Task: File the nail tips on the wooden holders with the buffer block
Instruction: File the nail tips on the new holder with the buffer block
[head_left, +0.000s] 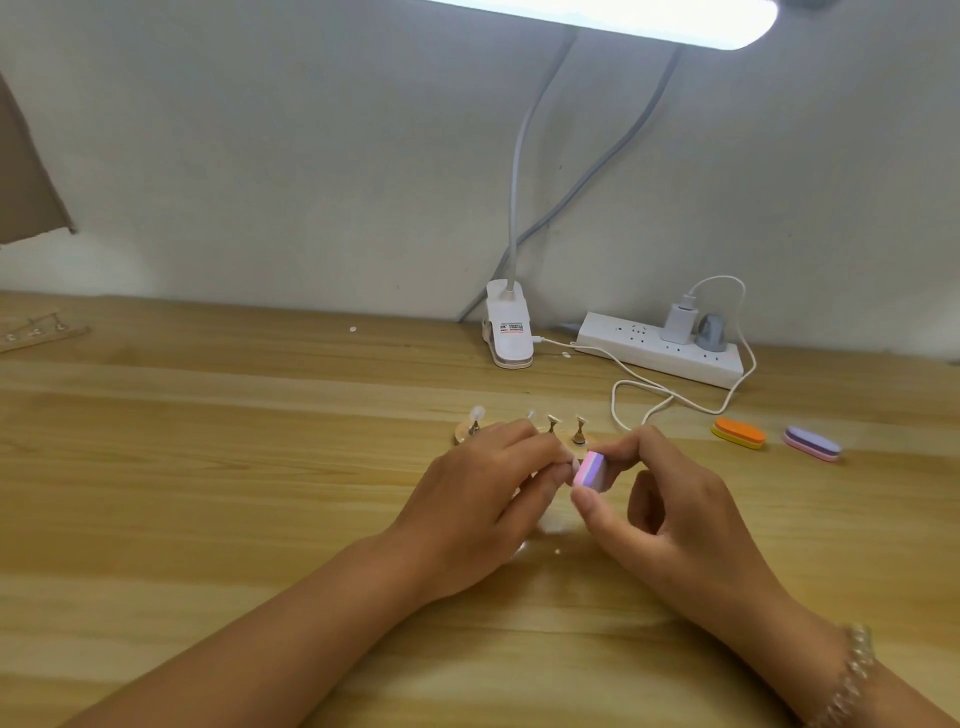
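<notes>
Here, at the lower edge of the frame, two bare forearms reach up over the wooden table (208, 467), the right wrist wearing a beaded bracelet (852, 670). Just below centre, the right hand (675, 514) grasps the buffer block (589, 470) between the thumb underneath and the curled forefinger on top. The block's pink and lilac stripes face the camera and run steeply up the frame. The left hand (478, 499) lies immediately to the block's left, fingers curled and fingertips pinching a nail tip (575, 463). The tip shows only as a pale sliver touching the block's left face, and its stand is hidden. The filing stroke therefore turns on this contact: block to the right, tip to the left, both hands equally close. Directly behind the left knuckles sits the wooden holder (461, 435), bearing small upright stands, two with pale tips visible. Further right lie an orange buffer (738, 432) and a purple buffer (813, 443), well apart from the hands. Beyond stand a power strip (660, 356), a white cable (623, 387) and a lamp clip (509, 332). A second holder (36, 332) rests at far left.
</notes>
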